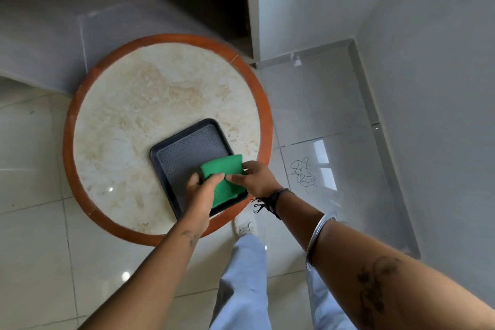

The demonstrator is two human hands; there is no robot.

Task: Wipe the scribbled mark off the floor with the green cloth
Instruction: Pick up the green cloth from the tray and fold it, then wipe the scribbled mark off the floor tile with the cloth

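A folded green cloth (224,172) lies over the near right corner of a dark tray (184,147) on a round table. My left hand (200,190) pinches the cloth's near left edge. My right hand (255,178) grips the cloth's right side with fingers and thumb. A black scribbled mark (302,175) sits on the glossy floor tile to the right of the table, roughly a hand's width from my right hand.
The round marble-topped table (134,104) has an orange-brown wooden rim. A white wall and raised skirting (380,126) run along the right. A dark recess opens behind the table. My legs in light trousers and a white shoe (245,226) stand below the table edge.
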